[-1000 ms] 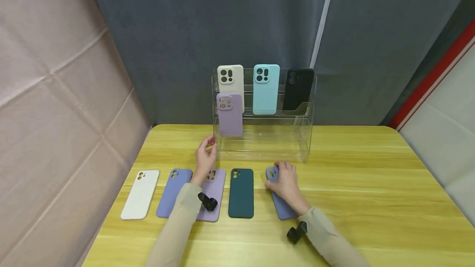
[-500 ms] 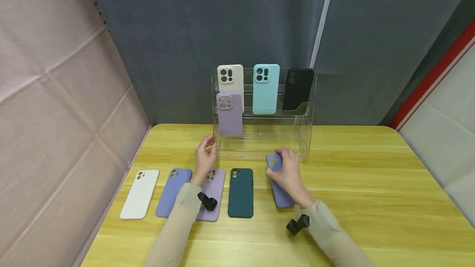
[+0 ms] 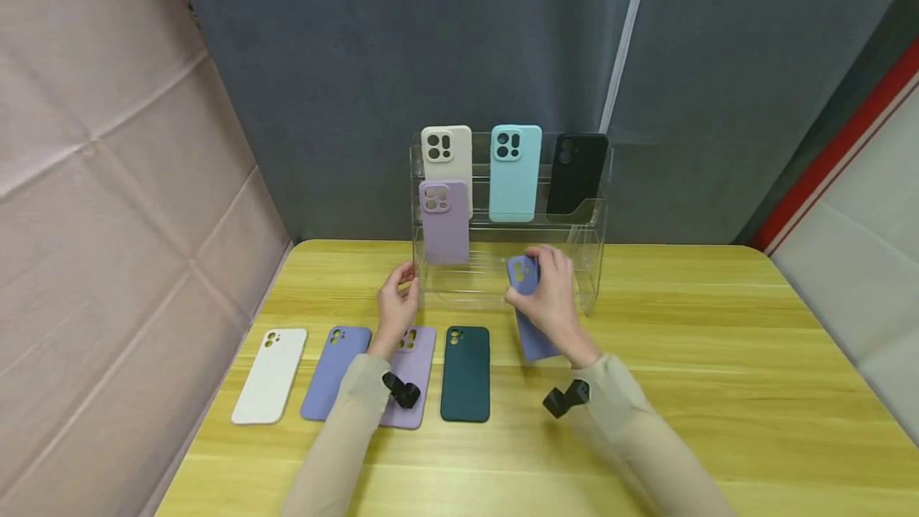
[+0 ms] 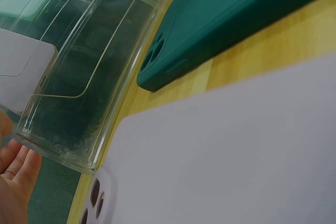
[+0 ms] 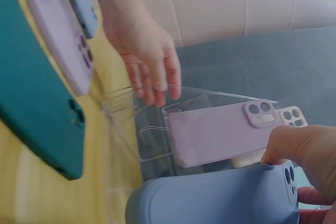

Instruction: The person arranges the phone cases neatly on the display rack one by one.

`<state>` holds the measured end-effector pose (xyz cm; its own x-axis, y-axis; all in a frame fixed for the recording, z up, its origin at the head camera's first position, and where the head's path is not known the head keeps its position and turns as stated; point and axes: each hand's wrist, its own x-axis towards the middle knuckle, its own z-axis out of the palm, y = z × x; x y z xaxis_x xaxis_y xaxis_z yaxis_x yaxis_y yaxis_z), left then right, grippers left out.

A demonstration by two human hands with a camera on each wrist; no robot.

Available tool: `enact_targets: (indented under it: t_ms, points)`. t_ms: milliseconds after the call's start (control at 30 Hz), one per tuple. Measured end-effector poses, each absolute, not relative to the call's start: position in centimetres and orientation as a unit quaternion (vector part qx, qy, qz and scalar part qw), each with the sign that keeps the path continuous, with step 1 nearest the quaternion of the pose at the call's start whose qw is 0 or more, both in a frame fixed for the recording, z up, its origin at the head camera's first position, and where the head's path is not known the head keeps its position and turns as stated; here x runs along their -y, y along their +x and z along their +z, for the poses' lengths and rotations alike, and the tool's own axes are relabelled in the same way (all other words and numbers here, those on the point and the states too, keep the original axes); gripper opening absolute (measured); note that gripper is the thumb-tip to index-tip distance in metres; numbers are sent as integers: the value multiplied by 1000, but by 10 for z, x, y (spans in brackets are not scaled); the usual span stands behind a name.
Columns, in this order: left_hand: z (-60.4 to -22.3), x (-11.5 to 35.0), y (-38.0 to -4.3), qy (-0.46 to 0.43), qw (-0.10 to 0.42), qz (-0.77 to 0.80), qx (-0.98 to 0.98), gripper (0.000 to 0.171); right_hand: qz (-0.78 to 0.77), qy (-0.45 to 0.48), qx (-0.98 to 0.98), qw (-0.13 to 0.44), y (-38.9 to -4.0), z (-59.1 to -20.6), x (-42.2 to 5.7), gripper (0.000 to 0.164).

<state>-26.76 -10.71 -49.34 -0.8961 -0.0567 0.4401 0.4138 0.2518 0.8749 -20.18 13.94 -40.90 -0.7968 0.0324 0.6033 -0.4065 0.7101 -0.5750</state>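
Note:
My right hand (image 3: 551,301) grips a blue-violet phone case (image 3: 530,325) by its upper part, thumb on one edge and fingers on the other. The case is tilted, in front of a clear tiered display stand (image 3: 502,294). In the right wrist view, the thumb (image 5: 294,142) presses the edge of the case near its camera holes. My left hand (image 3: 397,305) is at the stand's left side, its fairly straight fingers touching the clear panel. A lilac case (image 3: 447,234) stands on a lower tier, before a cream case (image 3: 456,151). A light-blue case (image 3: 514,182) and a black case (image 3: 577,174) stand on the upper tier.
On the table (image 3: 718,357) lie a white case (image 3: 270,381), a second blue-violet case (image 3: 333,377), a lilac case (image 3: 420,369) partly under my left wrist, and a dark green case (image 3: 465,377). Behind the stand hangs a grey curtain (image 3: 395,38).
My right hand has lifted the blue-violet case off the table and carried it away from me, up to the front of the stand. The left hand has stayed at the stand's side.

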Motion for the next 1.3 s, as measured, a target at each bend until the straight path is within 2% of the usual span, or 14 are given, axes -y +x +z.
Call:
enact_targets:
  t_ms: [767, 1167, 1300]
  points:
    - [-491, 107, -267, -108, 195, -595, 772, 31, 389, 100, 847, 348, -251, -347, -130, 51]
    - [-490, 107, -267, -104, 185, -594, 776, 31, 391, 70, 797, 454, -290, -342, -119, 53]
    - [-491, 107, -267, -103, 184, -594, 776, 32, 394, 56, 786, 473, -299, -345, -114, 55]
